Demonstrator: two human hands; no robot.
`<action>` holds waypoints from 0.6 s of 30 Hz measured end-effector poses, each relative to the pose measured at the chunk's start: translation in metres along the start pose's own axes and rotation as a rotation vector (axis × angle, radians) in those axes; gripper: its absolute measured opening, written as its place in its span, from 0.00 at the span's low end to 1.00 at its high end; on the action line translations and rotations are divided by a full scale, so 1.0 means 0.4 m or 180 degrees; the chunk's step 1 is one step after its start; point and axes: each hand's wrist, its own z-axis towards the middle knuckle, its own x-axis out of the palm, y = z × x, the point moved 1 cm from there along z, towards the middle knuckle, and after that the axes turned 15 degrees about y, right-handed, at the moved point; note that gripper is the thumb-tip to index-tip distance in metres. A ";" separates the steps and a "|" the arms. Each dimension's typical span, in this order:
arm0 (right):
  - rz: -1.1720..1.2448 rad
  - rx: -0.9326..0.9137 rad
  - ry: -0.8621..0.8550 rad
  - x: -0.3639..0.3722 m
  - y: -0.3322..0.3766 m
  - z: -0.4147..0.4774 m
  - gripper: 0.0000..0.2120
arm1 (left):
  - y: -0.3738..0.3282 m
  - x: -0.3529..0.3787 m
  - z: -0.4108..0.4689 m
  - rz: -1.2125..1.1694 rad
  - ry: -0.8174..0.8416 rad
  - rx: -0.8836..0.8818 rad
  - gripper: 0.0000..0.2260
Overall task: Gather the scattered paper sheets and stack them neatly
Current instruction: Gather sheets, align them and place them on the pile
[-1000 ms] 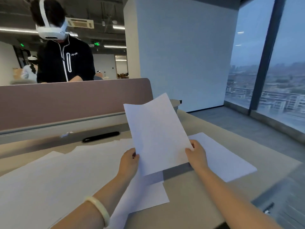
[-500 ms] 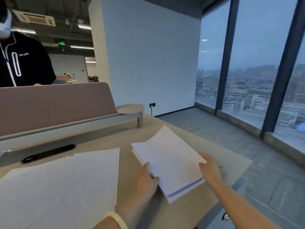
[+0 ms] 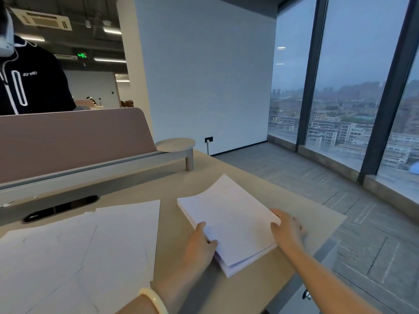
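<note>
A stack of white paper sheets [image 3: 229, 218] lies on the beige desk [image 3: 172, 184], near its right end. My left hand [image 3: 199, 245] holds the stack's near left edge, thumb on top. My right hand [image 3: 286, 230] grips the stack's right edge with its fingers curled around the side. The top sheet's far corner curls up a little. To the left, several loose white sheets [image 3: 90, 252] lie spread and overlapping on the desk.
A mauve divider panel [image 3: 74, 139] runs along the desk's far side, with a person in a dark jacket [image 3: 29, 82] behind it. A black cable slot [image 3: 61, 208] sits near the divider. The desk's right edge [image 3: 326, 243] drops to the floor by tall windows.
A second ago both hands held a single sheet up in the air. That sheet now lies on the stack at the right, and both hands hold the stack's sides.
</note>
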 end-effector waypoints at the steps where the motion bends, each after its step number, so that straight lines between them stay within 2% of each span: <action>1: -0.0026 -0.0010 0.0010 0.002 -0.001 0.001 0.22 | 0.002 0.000 0.000 0.0037 0.0008 -0.0009 0.27; 11: -0.0276 0.0324 0.0088 0.013 -0.012 0.002 0.21 | 0.022 0.000 0.010 0.0817 0.0227 -0.0033 0.27; 18: -0.0082 0.0320 0.0098 0.012 -0.012 0.003 0.23 | 0.022 -0.022 0.011 0.1233 -0.0032 -0.0022 0.23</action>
